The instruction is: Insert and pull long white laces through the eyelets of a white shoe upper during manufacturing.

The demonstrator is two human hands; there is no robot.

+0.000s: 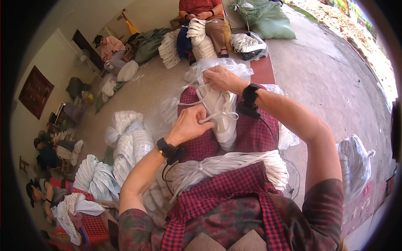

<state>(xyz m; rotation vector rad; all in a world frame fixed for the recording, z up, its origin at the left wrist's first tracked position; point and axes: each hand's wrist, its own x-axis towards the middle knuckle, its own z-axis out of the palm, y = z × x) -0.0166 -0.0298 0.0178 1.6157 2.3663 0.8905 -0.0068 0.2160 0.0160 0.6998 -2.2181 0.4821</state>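
Note:
A pale beige lace-up shoe point(226, 129) lies between my knees on the red-and-black checked cloth point(194, 144) over my lap. White shoelace point(222, 115) crosses its front in loops, and a loose strand runs off to the left. My left hand point(189, 124) is closed beside the shoe, thumb and forefinger pinching the lace. At the shoe's far end my right hand point(226, 79) is closed too, with lace showing at its fingertips. A thick bundle of white laces point(213, 167) rests across my lap, nearer to me than the shoe.
Wrapped stacks of white shoe pieces point(127, 144) stand to my left. A clear plastic bag point(356, 163) of similar pieces sits to the right. Ahead, a seated person in red point(201, 10) handles stacked pieces, beside a large green sack point(270, 23). Other people sit at the left.

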